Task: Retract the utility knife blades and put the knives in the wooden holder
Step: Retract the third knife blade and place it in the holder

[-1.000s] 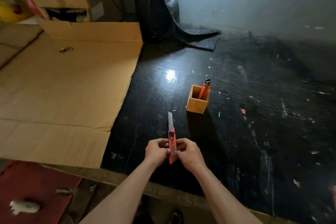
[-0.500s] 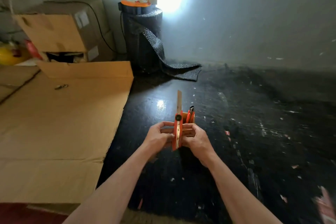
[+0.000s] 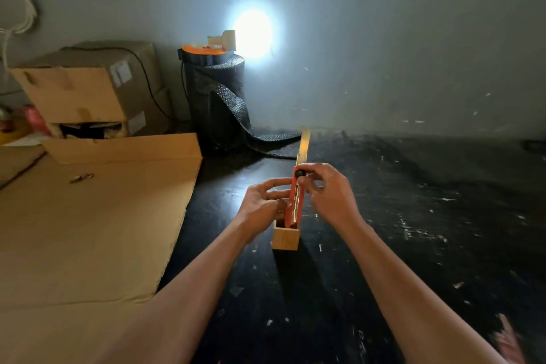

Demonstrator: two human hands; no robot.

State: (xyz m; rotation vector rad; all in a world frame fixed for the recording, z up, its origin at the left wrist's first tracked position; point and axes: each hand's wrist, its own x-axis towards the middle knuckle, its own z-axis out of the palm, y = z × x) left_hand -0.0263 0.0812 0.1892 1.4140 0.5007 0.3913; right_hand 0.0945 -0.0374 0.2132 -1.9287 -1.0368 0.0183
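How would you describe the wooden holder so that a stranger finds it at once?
Look at the black table, to the right of the flat cardboard. Below both hands stands a small, square, light wooden holder, the only wooden thing on the dark surface.

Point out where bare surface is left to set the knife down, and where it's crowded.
Free: the dark tabletop right of the right hand, out to the wall, and the flat cardboard sheet on the left, bar one small object. Crowded: around the wooden holder, where the left hand and the right hold the orange knife, blade still out.
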